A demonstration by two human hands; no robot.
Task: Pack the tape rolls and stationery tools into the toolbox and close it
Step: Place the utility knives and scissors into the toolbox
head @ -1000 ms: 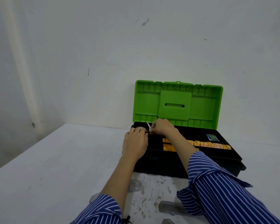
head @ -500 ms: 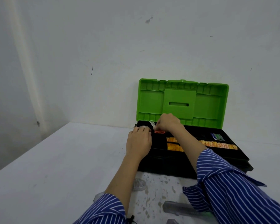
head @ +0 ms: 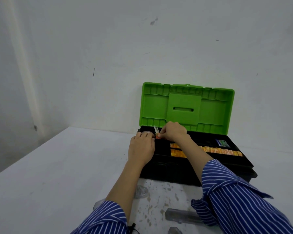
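A black toolbox (head: pixel 210 173) stands against the wall with its green lid (head: pixel 186 108) upright. My left hand (head: pixel 141 147) is closed over a clear tape roll (head: pixel 146 132) at the tray's left end. My right hand (head: pixel 173 134) pinches a small white and orange tool (head: pixel 156 130) just right of it, above the tray. Two rows of orange tape rolls (head: pixel 215 150) lie in the tray, and a small blue and green packet (head: pixel 222 143) sits at its right end.
On the stained white table (head: pixel 57 174) in front of the box lie a clear tape roll (head: pixel 140 191), a clear plastic case (head: pixel 181 216) and another clear piece (head: pixel 174 231) at the bottom edge. White walls close the back and left.
My hands have stayed at the tray's left end; the right hand shifted the small tool slightly. The view itself moved a little.
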